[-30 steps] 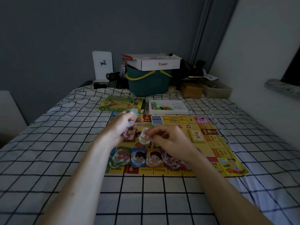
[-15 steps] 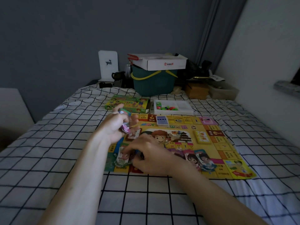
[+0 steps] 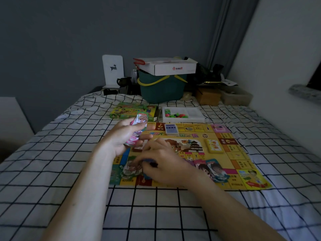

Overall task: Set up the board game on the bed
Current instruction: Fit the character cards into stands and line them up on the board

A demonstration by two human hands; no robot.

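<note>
A white carton [image 3: 173, 67] sits atop a green bucket [image 3: 162, 89] beyond the bed.

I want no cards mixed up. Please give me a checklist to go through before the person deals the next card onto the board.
1. Board lies flat and open on the bed: ok.
2. Left hand grips the stack of cards securely: ok.
3. Right hand is free to take the next card: not ok; it is down on the piles at the board's near edge.
4. Near-edge piles are apart and tidy: cannot tell; the right hand hides some.
5. Blue deck and yellow deck are in place on the board: ok.
6. Tray of pieces is within reach behind the board: ok.
</note>
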